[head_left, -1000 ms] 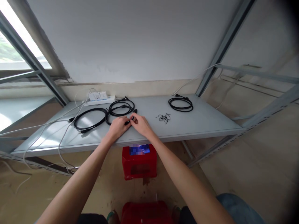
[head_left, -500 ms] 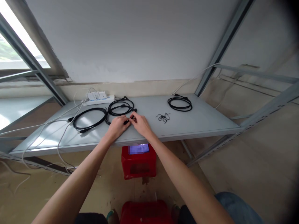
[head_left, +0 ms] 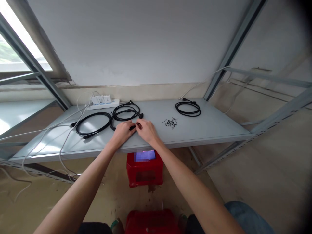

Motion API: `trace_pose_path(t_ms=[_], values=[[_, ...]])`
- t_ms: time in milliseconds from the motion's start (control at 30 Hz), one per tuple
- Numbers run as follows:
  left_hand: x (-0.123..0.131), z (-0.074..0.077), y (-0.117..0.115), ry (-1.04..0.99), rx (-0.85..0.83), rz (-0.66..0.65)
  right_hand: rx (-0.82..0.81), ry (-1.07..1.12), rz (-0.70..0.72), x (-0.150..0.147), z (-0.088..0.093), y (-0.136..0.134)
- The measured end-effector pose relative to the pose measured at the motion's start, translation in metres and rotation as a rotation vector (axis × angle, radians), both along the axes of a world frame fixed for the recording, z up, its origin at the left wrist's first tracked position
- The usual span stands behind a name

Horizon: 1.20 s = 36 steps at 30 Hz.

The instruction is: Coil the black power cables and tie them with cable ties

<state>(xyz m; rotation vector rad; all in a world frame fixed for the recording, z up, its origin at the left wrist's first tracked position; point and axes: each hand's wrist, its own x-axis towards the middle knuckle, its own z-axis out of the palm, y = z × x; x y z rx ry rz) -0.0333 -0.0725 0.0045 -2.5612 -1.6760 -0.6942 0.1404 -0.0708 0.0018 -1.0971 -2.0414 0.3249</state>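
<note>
Head view showed your left hand (head_left: 123,130) and right hand (head_left: 146,130) fingertip to fingertip at the front of the grey shelf (head_left: 209,130). Both were curled, pinching the end of the black cable (head_left: 126,111), whose coil lay just behind your knuckles. A second coil (head_left: 94,113) lay just beside it on the left. A third coil (head_left: 188,115) sat well apart on the right, with loose black ties (head_left: 170,123) between. The white power strip (head_left: 103,103) lay by the wall.

Blk cables (head_left: 127,110), wht pwr strip (head_left: 103,103), grey shelf (head_left: 214,126), red stool (head_left: 145,172).
</note>
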Motion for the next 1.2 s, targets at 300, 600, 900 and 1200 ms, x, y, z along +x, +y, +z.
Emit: trace_pose_path(t_ms=[300, 600, 900, 1200], values=[[0.001, 0.000, 0.000, 0.050, -0.007, 0.068, -0.090, -0.132, -0.188, -0.003, 0.000, -0.003], [0.001, 0.003, -0.002, 0.072, -0.020, 0.045, 0.113, -0.308, -0.154, -0.006, 0.002, -0.009], [0.002, 0.003, -0.002, 0.036, -0.003, 0.036, 0.258, -0.430, -0.088, -0.003, 0.007, -0.014], [0.002, 0.003, -0.002, 0.002, 0.009, 0.041, 0.241, -0.472, -0.130, -0.004, 0.005, -0.015]])
